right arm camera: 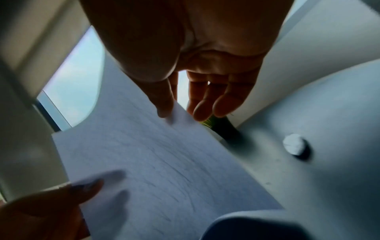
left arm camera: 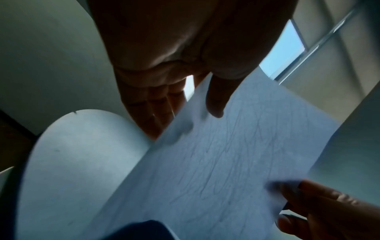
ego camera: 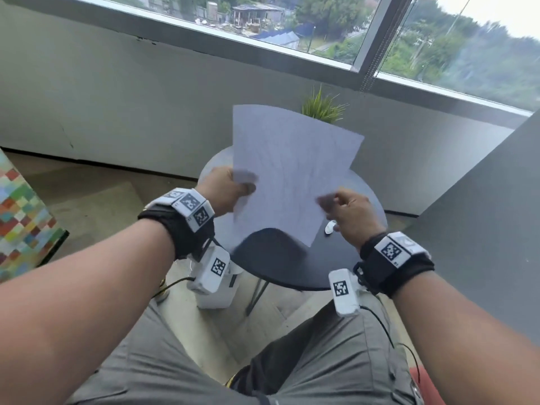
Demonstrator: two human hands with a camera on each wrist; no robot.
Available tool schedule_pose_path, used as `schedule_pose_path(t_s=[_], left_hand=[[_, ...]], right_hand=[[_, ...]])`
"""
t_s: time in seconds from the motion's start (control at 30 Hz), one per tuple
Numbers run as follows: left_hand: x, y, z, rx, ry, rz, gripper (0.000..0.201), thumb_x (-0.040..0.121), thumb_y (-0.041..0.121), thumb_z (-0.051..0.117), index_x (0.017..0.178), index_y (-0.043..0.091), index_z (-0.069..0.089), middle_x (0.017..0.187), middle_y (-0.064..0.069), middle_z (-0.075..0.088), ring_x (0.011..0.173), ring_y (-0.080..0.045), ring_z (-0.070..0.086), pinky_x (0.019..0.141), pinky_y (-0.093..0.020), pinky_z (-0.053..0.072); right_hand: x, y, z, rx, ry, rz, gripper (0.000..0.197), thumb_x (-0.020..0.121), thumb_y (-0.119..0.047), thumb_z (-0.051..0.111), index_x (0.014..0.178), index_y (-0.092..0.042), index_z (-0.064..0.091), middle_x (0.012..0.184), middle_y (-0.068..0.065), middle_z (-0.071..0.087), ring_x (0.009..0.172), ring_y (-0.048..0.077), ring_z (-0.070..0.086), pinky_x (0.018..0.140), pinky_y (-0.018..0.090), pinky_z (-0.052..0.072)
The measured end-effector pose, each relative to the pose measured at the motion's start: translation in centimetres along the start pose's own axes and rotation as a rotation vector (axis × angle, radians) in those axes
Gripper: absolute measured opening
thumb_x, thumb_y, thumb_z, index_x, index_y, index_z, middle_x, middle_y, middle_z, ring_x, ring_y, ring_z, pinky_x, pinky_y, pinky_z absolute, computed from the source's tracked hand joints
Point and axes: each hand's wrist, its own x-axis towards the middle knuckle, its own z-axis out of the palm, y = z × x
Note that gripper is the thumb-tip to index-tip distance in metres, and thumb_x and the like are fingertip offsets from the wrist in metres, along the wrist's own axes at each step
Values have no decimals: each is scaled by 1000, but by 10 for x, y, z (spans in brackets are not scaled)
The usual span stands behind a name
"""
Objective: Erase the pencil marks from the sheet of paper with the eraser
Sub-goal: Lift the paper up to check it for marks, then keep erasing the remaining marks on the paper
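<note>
Both hands are up off the bench now, and the sheet of paper [ego camera: 292, 171] is in the air between them, tilted up toward the window [ego camera: 321, 27]. The left hand [ego camera: 225, 191] pinches the sheet's left edge, thumb [left arm camera: 216, 100] on the near face and fingers behind. The right hand [ego camera: 350, 214] pinches the lower right edge, thumb [right arm camera: 164, 100] on the near face; its other fingers [right arm camera: 207, 100] hang loosely curled beside the edge. Faint pencil marks [left arm camera: 236, 154] run in long strokes across the paper, easiest to read from the two wrist views. The eraser [ego camera: 330, 228], a small white rounded piece, lies on the dark round bench [ego camera: 280, 264], just under the right hand and not touched by it. The sheet's shadow falls on the benchtop below. A small potted plant [ego camera: 321, 108] stands at the bench's far side, its lower part hidden behind the top edge of the sheet. Wrist cameras [ego camera: 214, 267] with black-and-white markers are strapped to both forearms.
</note>
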Motion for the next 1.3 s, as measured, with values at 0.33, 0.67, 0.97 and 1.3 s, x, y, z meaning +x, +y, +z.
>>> schedule_pose_path(t_s=[0.33, 0.67, 0.97, 1.3], left_hand=[[-10, 3, 4, 248, 24, -21, 23, 88, 8, 63, 110, 7, 69, 105, -14, 73, 88, -35, 72, 74, -51, 62], [42, -66, 17, 178, 53, -265, 56, 62, 21, 78, 115, 20, 61, 120, -6, 68, 105, -31, 67, 86, -50, 59], [45, -63, 16, 971, 91, -124, 95, 81, 52, 74, 155, 36, 17, 155, -11, 23, 140, -35, 31, 110, -49, 36], [28, -67, 39, 1328, -527, 148, 95, 76, 83, 53, 154, 47, 12, 166, 12, 2, 153, -14, 4, 119, -54, 17]], right_hand=[[11, -17, -11, -108, -90, 92, 18, 93, -19, 60, 75, -20, 62, 74, 6, 62, 60, 18, 58, 52, 28, 46], [49, 70, -20, -732, -359, 153, 32, 93, -31, 56, 125, -28, 60, 123, 4, 61, 106, 23, 60, 85, 26, 43], [65, 108, -1, -800, -462, 37, 27, 90, -29, 60, 117, -29, 60, 115, 2, 49, 112, 26, 52, 96, 34, 40], [78, 81, -20, -590, -445, 27, 17, 93, -40, 59, 87, -24, 54, 74, 1, 67, 59, 17, 62, 59, 32, 51]])
